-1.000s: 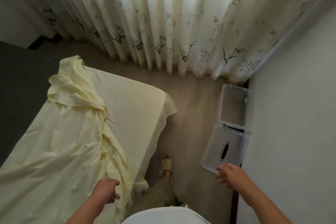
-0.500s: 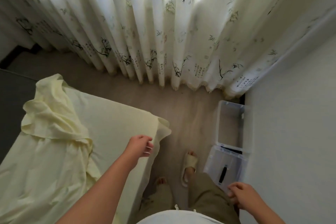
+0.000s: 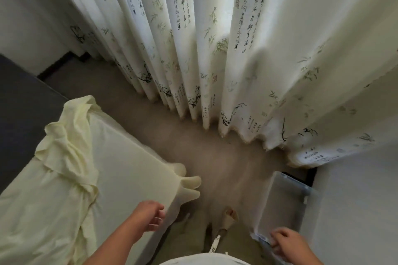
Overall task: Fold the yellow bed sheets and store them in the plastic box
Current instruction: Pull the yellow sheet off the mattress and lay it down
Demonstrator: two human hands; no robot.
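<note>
Yellow bed sheets (image 3: 71,178) one heap, one plastic box (image 3: 284,202), two hands loosely curled, empty

Pale curtains (image 3: 215,38) — printed with bamboo and calligraphy — hung to the beige floor (image 3: 215,157) beside a white wall (image 3: 355,200).

Pale yellow bed sheet (image 3: 120,170): thin matt cloth, smooth where stretched flat over the bed corner, creased and bunched into soft ridges along the turned-back fold (image 3: 69,148). Plastic box (image 3: 280,200): translucent, frosted, smooth-walled, faintly glossy at the rim. Curtain (image 3: 215,38): light woven cloth, matt, hanging in deep soft pleats, printed with dark ink script and green bamboo sprigs. Floor (image 3: 217,157): beige, matt, of a fine low grain; carpet or wood, hard to tell through the blur. Bare mattress side (image 3: 19,101): dark grey, dull, cloth-like. Wall (image 3: 355,200): white, flat, matt paint.
</note>
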